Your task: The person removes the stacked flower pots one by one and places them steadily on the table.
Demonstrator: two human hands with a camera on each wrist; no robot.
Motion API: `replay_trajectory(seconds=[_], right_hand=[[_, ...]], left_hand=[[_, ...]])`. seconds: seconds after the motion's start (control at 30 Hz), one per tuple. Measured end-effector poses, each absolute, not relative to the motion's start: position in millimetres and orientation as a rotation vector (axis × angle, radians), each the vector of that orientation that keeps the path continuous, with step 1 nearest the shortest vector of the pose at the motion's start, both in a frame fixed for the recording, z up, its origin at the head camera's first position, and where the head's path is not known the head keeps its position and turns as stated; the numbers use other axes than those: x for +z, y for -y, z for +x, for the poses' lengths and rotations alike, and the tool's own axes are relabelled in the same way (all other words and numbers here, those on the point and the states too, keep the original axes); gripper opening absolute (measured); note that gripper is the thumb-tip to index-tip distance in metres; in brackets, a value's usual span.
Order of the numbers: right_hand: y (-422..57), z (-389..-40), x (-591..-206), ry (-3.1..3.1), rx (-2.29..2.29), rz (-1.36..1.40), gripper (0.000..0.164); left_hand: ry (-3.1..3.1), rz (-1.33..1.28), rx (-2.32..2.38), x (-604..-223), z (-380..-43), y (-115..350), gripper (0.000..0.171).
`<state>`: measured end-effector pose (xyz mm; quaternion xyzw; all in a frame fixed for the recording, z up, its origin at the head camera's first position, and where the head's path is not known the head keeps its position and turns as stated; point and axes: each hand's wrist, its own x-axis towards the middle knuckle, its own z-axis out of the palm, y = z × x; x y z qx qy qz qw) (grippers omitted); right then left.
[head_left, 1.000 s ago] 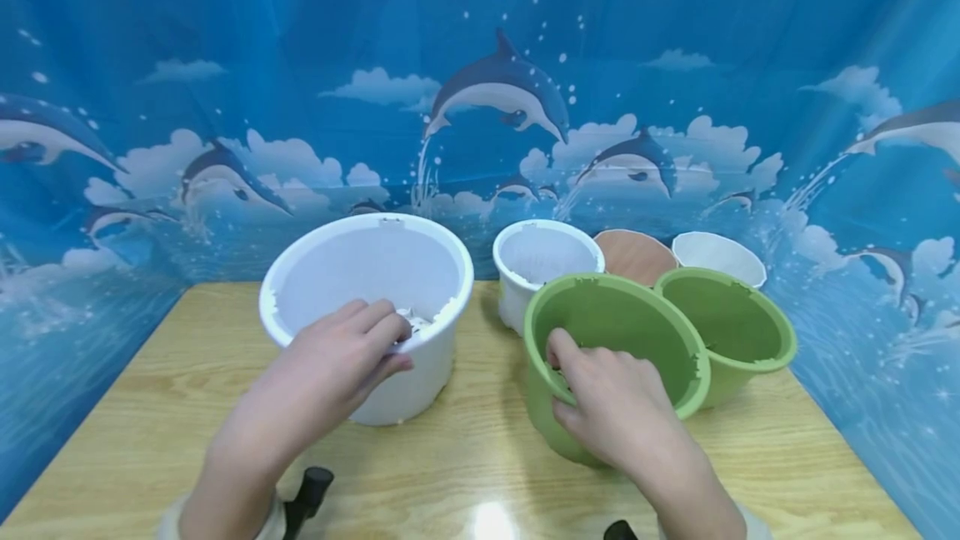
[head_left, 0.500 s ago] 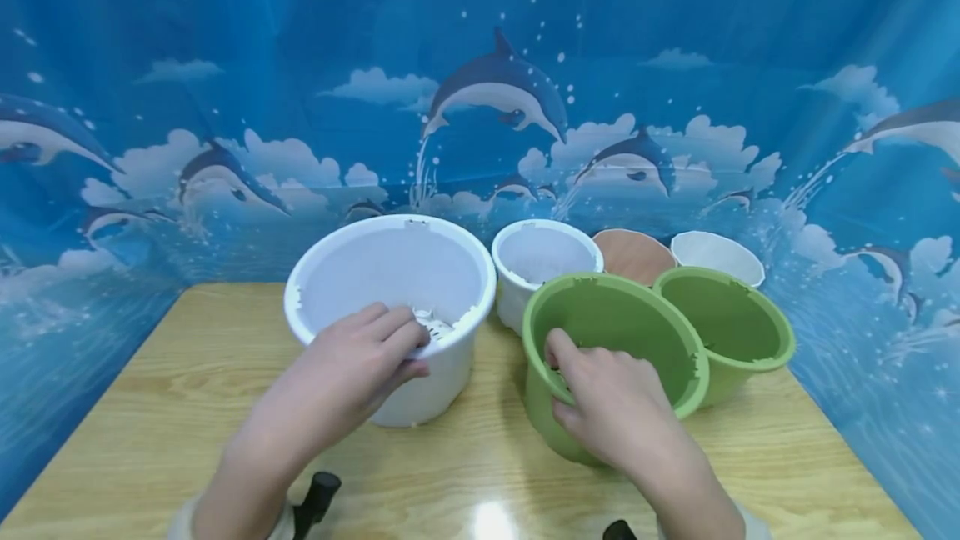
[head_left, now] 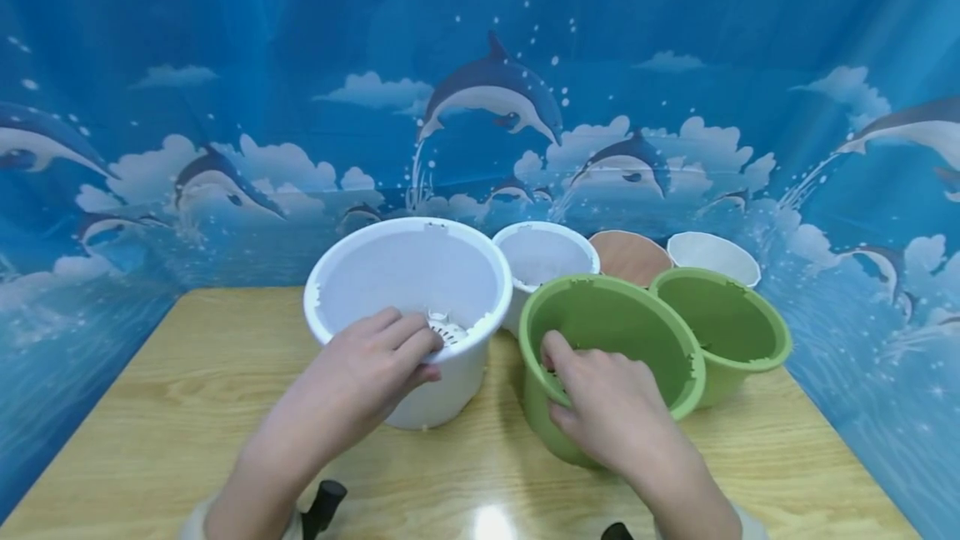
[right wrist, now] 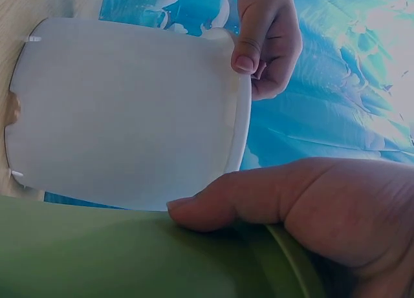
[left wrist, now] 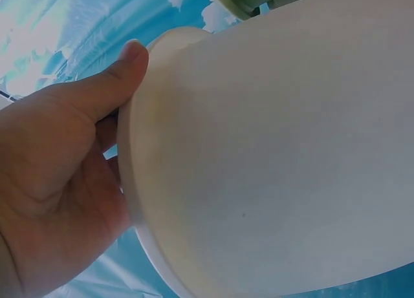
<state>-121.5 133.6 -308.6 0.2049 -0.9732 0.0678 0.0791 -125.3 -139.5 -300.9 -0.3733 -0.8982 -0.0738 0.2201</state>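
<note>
My left hand point(head_left: 375, 365) grips the near rim of a large white plant pot point(head_left: 442, 394), fingers over the inside and thumb on the outer wall. The left wrist view shows that thumb pressed on the pot's wall point(left wrist: 272, 149). Slots show in the pot's floor. To the right, my right hand point(head_left: 611, 402) holds the near left rim of a large green plant pot point(head_left: 622, 307), its fingers reaching inside. In the right wrist view the right thumb point(right wrist: 213, 201) lies along the green outer wall. The two big pots stand side by side with a narrow gap.
Behind them stand a smaller white pot point(head_left: 547, 252), a brown pot point(head_left: 630, 257) and another white pot point(head_left: 712, 257). A second green pot point(head_left: 720, 315) sits right of the large green one. All are on a wooden table point(head_left: 187, 407) before a blue dolphin-print curtain point(head_left: 300, 40).
My left hand has moved the large white pot to the right, closer to the green pot, and it now overlaps the smaller white pot in view. The right hand keeps its hold.
</note>
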Motion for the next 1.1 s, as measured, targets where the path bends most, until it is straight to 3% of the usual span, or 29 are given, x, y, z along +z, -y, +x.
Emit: replay_trajectory(seconds=[1.1], right_hand=[[-130.8,-123.9,-306.8,2.958,0.223,0.586,0.035]], left_hand=[[2.413,-1.042,-0.289,-310.6,-134.0,128.9,0.023]])
